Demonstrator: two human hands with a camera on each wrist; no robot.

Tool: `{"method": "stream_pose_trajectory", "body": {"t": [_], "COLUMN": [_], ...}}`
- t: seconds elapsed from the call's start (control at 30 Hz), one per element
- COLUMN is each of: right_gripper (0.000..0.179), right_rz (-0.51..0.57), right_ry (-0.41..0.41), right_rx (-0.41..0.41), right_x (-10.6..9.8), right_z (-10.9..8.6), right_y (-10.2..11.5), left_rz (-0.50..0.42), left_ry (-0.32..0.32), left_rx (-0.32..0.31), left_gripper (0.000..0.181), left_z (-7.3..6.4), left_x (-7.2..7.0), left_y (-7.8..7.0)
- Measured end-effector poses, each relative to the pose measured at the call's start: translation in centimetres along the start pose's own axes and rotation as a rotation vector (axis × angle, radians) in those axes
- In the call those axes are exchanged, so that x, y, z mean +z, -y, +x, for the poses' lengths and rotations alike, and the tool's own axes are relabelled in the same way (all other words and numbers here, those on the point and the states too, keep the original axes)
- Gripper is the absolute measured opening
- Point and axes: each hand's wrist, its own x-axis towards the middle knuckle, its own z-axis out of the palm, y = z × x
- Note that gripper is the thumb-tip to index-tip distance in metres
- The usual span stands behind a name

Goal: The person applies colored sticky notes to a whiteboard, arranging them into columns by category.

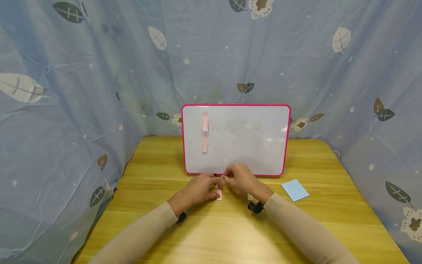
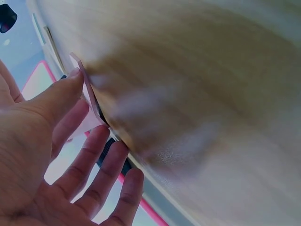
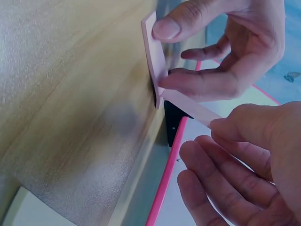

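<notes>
Pad of pink strips [image 1: 219,196] lies on the table [image 1: 211,234] in the lower middle of the head frame, just below the whiteboard [image 1: 244,146], its long axis running up toward the board. The left hand [image 1: 199,189], fingers spread, presses its thumb on the near end and a fingertip by the far end. The right hand [image 1: 240,179] pinches a lifted strip [image 1: 222,179], which slants up from that far end between the hands.

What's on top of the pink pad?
The left hand rests thumb and finger on the pink pad; a pink strip rises from its far end to the right hand. The surface beneath those fingertips is covered.
</notes>
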Motion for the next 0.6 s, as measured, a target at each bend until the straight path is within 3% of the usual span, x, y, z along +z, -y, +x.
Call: {"method": "stream_pose_trajectory", "body": {"t": [0.3, 0.47, 0.6], "right_gripper": [0.01, 0.013, 0.012], "right_rz": [0.018, 0.017, 0.022], "right_ry": [-0.031, -0.07, -0.07], "right_rx": [-0.038, -0.128, -0.108], "right_x": [-0.4, 0.4, -0.2], "right_z": [0.2, 0.7, 0.7], "right_y": [-0.4, -2.6, -2.1], "left_rz": [-0.008, -0.009, -0.01], "left_ry": [-0.005, 0.011, 0.027], "left_rx": [-0.004, -0.001, -0.009], "left_gripper": [0.013, 0.013, 0.013], "left_z": [0.0, 0.2, 0.3], "left_x": [0.0, 0.1, 0.0], "left_y": [-0.2, -0.2, -0.2]}}
